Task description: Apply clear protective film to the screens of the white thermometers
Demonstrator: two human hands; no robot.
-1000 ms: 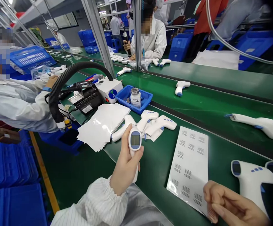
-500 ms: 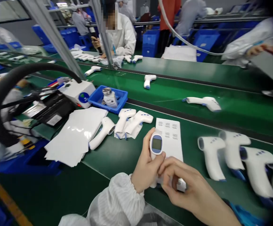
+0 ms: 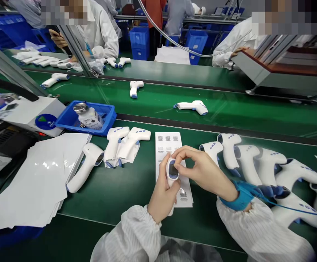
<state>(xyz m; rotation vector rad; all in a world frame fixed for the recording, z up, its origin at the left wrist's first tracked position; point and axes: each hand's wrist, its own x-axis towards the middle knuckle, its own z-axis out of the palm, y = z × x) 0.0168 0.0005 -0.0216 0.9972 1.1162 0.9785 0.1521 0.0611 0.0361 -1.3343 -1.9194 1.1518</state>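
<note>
My left hand (image 3: 161, 198) is wrapped round a white infrared thermometer (image 3: 170, 181), held upright with its small grey screen facing me. My right hand (image 3: 202, 171) has its thumb at the screen and its fingers bent over the top edge of the same thermometer. Anything thin between those fingertips is too small to make out. Beneath both hands lies a white label sheet (image 3: 164, 142) with rows of small print, partly covered by them. Several more white thermometers (image 3: 246, 160) lie on the bench to the right, close to my right forearm, which wears a blue wrist strap (image 3: 236, 196).
At left are two thermometers (image 3: 135, 136), a single thermometer (image 3: 84, 167), a stack of white sheets (image 3: 40, 178) and a blue tray (image 3: 110, 118) holding a bottle (image 3: 90, 117). Beyond runs a green conveyor (image 3: 158, 107) carrying several thermometers. Co-workers sit across it.
My right hand has risen from below the thermometer to its screen. The view has swung right, showing more thermometers on that side. My left hand keeps its hold.
</note>
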